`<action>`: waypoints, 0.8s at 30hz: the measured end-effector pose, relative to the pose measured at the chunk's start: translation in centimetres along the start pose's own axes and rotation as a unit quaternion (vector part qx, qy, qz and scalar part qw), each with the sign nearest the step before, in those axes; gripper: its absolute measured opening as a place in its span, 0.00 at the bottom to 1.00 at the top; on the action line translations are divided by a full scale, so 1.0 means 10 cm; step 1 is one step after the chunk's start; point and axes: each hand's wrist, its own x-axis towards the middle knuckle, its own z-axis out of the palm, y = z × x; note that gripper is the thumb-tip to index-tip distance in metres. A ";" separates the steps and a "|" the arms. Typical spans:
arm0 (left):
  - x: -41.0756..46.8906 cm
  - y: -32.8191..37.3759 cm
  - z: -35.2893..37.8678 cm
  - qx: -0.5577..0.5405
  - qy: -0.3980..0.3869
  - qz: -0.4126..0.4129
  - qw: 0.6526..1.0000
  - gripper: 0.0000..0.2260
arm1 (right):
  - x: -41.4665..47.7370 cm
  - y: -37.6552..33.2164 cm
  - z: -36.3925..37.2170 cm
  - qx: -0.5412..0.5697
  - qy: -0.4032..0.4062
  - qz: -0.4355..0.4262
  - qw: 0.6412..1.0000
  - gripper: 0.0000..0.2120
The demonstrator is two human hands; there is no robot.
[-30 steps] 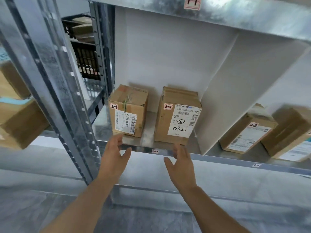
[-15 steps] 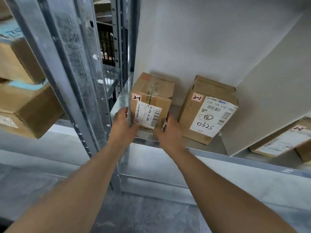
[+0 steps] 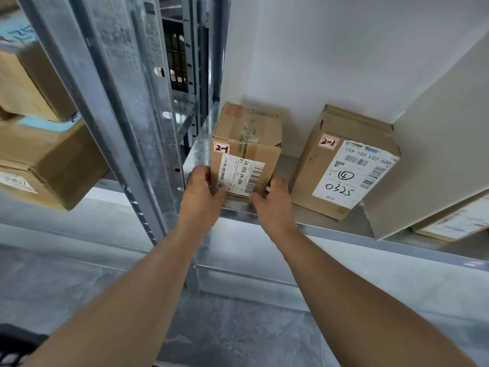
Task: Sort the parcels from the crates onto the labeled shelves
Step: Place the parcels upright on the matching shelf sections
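Two bare forearms reach up from the bottom of the view toward a metal shelf [image 3: 344, 230]. Grey floor below, blurred.

Left hand [image 3: 202, 193] is cupped on the lower left corner of a small cardboard parcel [image 3: 246, 149], thumb on the front face over the edge of its white barcode label, the other fingers wrapped round the left side. Right hand [image 3: 274, 201] clasps the lower right corner of the same parcel, fingers curled onto the right side. Both hands are closed on the box, one each side. Whether its base is lifted or resting on the shelf: cannot tell, the hands cover the lower edge.

The parcel sits at the front left of the shelf bay, close beside the galvanised upright post [image 3: 137, 128]. It stands upright, taped across the top, with a small tag handwritten "2-1" at the upper left of the front face.

Right of it, apart, stands a taller parcel [image 3: 341, 165], tilted, also tagged "2-1", with a large white label handwritten "0325" and a circled 4.

A white divider panel [image 3: 423, 144] closes the bay on the right; beyond it, part of another labelled box [image 3: 455, 223] shows.

Far left, past the post, stacked brown boxes [image 3: 45, 154] on a neighbouring rack, out of focus. White back wall behind.
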 end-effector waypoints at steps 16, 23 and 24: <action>-0.48 0.09 0.03 -0.026 0.051 -0.035 0.998 0.21 | -0.39 0.22 -0.20 -0.045 -0.045 -0.039 0.997 0.29; -0.95 0.34 0.48 -0.047 0.000 0.067 0.997 0.20 | -0.78 0.57 -0.75 -0.045 0.040 -0.019 0.998 0.23; -0.95 0.41 0.55 -0.038 -0.020 0.081 0.996 0.20 | -0.79 0.62 -0.85 -0.040 0.066 -0.012 0.997 0.23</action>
